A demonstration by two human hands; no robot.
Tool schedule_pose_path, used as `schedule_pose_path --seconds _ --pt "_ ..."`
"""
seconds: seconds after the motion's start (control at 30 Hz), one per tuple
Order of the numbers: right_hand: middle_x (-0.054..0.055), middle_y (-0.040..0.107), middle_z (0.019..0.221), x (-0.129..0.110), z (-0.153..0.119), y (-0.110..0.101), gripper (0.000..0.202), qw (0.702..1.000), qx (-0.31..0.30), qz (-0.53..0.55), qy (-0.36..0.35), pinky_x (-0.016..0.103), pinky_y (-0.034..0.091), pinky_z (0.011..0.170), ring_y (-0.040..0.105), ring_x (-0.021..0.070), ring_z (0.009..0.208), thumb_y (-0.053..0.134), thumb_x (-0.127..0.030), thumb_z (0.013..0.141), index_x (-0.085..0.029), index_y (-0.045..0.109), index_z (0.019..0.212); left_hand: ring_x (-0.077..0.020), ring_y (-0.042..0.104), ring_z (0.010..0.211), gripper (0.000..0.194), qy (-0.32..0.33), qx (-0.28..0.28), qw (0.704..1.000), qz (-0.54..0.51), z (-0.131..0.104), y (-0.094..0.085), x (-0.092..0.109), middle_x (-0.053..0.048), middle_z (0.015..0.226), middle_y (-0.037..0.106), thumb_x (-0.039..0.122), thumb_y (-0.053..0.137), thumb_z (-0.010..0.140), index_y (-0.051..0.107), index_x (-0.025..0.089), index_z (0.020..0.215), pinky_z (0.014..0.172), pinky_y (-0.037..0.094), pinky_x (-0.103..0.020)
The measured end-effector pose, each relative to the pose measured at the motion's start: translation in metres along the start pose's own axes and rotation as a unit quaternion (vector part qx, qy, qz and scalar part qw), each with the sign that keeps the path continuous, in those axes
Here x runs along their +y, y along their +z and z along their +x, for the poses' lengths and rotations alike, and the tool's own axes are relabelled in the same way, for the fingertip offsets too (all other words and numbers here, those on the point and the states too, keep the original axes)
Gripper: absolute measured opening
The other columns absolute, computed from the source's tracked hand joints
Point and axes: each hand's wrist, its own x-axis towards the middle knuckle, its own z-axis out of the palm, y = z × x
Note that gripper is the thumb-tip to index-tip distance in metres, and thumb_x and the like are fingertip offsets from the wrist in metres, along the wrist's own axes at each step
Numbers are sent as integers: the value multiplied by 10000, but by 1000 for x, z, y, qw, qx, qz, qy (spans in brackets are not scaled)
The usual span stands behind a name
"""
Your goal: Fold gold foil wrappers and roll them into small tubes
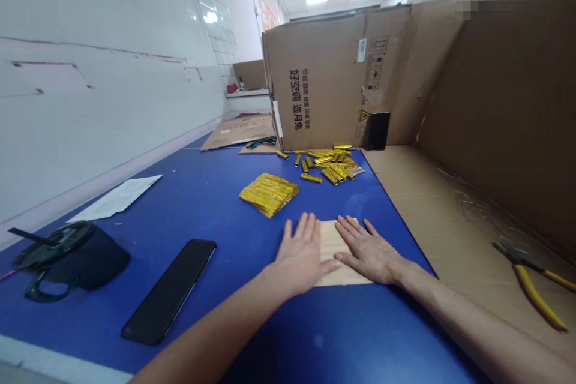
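Pressing pale sheet (329, 241) flat on blue bench (270, 348) with left grip (299, 258) and right grip (369, 252), both opened out palm-down, with thumbs angled inward over it. Just beyond left grip, find gold stack (270, 192); farther out, gold rolls (335, 173), scattered near cardboard box (335, 84). Left of left grip, find black phone (168, 291), then dark mug (90, 258). Right of right grip, find yellow-handled pliers (533, 297) on brown cardboard (405, 192).

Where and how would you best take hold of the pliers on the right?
Probably by the yellow handles of the pliers, with the right hand coming from above on the near side: they lie on the cardboard, handles splayed toward the near right, jaws pointing away.
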Motion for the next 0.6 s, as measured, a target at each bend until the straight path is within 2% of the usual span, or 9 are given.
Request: schedule_pose_path --seconds 0.07,0.17,0.3,0.43,0.6 --pt "102 140 1406 0 0 -1 684 1000 -3 -2 -3 504 104 996 73 255 1277 212 -572 811 -159 146 1353 -231 -32 1284 842 51 19 998 -37 8 6 19 -109 1408 41 666 221 752 63 94 1349 1029 58 -435" --pt "101 149 1405 -1 0 -3 648 1000 -7 -1 -6 494 109 998 87 253 1276 227 -535 821 -165 169 1350 -226 -32 1284 865 71 1 995 -66 16 23 32 -96 1412 -3 667 247 747 -5 99 1349 1038 79 -406" --pt "98 145 1407 -2 0 -2 705 1000 -4 8 4 498 99 999 67 258 1278 211 -590 801 -153 163 1351 -231 -42 1283 821 49 1 998 -50 15 37 19 -96 1412 26 652 197 768 27 99 1350 1036 57 -425" --pt "95 146 1407 2 1 -2 721 1000 -10 23 8 483 78 1007 67 241 1280 200 -611 794 -151 181 1348 -264 -14 1281 847 -17 21 999 -31 14 39 4 -136 1404 66 677 140 753 92 73 1344 1017 48 -470" --pt "127 163 1400 -4 0 -23 761 994 -14 84 67 451 109 1015 99 235 1278 235 -609 787 -101 168 1349 -277 -11 1280 847 -25 22 999 -17 16 40 3 -137 1404 69 673 176 750 84 78 1346 1012 57 -477"
